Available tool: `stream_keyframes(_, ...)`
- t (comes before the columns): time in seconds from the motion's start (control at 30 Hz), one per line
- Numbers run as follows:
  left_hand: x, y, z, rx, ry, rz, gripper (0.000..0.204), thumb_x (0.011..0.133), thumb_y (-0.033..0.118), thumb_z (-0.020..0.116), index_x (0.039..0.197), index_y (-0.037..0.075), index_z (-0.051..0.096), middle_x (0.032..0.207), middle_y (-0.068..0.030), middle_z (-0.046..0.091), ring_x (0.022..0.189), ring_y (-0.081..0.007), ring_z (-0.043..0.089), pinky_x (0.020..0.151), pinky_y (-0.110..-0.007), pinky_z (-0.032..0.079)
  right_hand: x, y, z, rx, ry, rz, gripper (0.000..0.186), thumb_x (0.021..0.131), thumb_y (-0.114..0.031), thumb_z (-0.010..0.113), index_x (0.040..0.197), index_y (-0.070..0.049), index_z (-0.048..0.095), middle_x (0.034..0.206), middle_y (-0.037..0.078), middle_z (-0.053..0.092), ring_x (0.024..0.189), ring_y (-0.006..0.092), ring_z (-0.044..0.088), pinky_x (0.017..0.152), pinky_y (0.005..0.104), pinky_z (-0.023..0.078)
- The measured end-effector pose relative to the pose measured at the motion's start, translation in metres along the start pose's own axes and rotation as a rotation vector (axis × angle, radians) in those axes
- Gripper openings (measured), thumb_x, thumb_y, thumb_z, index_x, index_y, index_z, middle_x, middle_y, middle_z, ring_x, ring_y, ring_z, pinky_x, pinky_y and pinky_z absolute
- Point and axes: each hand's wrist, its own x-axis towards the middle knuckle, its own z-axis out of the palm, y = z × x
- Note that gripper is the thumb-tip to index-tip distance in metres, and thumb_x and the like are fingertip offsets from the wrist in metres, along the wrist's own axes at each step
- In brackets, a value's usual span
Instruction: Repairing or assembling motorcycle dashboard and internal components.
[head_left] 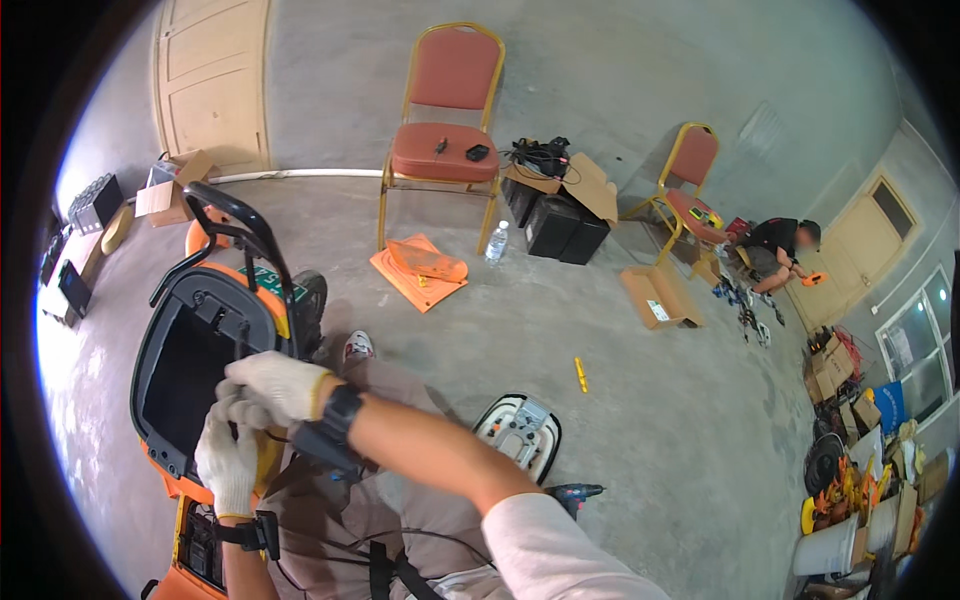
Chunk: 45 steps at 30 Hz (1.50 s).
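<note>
An orange-and-black scooter body [205,280] stands at the left with its dark storage bin [190,360] exposed and a black handle above. My right hand [270,385], in a white glove, is closed at the bin's right edge, near a thin dark item that is blurred. My left hand [225,455], also gloved, is closed just below it, by a black cable; what both hold is too small to make out. A pale panel with a black rim [515,435] lies on the floor to the right, beside a drill [570,495].
Chairs [445,150], open boxes [650,295], an orange mat [410,290], a bottle [495,240] and a yellow tool [580,375] are ahead. A person [775,250] crouches at the right with an orange object. Piled clutter [840,450] lines the right wall.
</note>
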Motion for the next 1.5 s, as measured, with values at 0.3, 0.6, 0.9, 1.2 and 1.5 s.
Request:
stream_keyframes(0.3,-0.001,-0.057,0.026,0.145,-0.044,0.172,0.031,0.087,0.027,0.069,0.112,0.008,0.066,0.113,-0.0155,0.069,0.093,-0.0369,0.068,0.078,-0.044,0.054,0.032,0.015,0.05,-0.476,0.122,-0.273,0.022,0.096,-0.02,0.052,0.097,-0.001,0.061,0.073,0.013,0.067,0.048,0.0185,0.06,0.045,0.0329,0.048)
stream_keyframes(0.6,0.008,0.03,-0.028,-0.045,-0.197,-0.217,0.065,0.076,0.056,0.074,0.121,0.01,0.069,0.109,-0.0179,0.073,0.102,-0.0361,0.07,0.088,-0.045,0.055,-0.026,0.004,0.006,-0.738,0.299,-0.375,0.017,0.094,-0.019,0.061,0.1,-0.006,0.069,0.079,0.001,0.063,0.07,0.0106,0.058,0.062,0.0282,0.046)
stream_keyframes(0.9,0.008,0.025,-0.032,-0.043,-0.161,-0.188,0.061,0.09,0.059,0.06,0.12,0.006,0.068,0.108,-0.0183,0.072,0.102,-0.0379,0.069,0.088,-0.046,0.054,-0.039,-0.049,-0.022,-1.319,0.663,-0.289,0.049,0.099,-0.043,0.046,0.089,-0.004,0.073,0.092,0.016,0.074,0.095,0.0346,0.069,0.089,0.0431,0.051)
stream_keyframes(1.2,0.009,0.023,-0.03,-0.068,-0.159,-0.273,0.06,0.089,0.059,0.06,0.118,0.008,0.071,0.106,-0.0164,0.073,0.1,-0.0368,0.07,0.088,-0.044,0.054,-0.028,-0.066,-0.014,-1.482,0.688,-0.091,0.055,0.097,-0.048,0.047,0.083,-0.005,0.077,0.088,0.016,0.075,0.091,0.0341,0.071,0.088,0.0435,0.053)
stream_keyframes(1.5,0.01,0.025,-0.028,-0.046,-0.169,-0.273,0.061,0.088,0.058,0.062,0.12,0.008,0.07,0.108,-0.0167,0.074,0.101,-0.0354,0.07,0.089,-0.043,0.055,-0.022,-0.092,-0.014,-1.698,0.616,0.045,0.059,0.096,-0.052,0.047,0.081,-0.004,0.078,0.09,0.019,0.074,0.09,0.0383,0.069,0.087,0.0438,0.052)
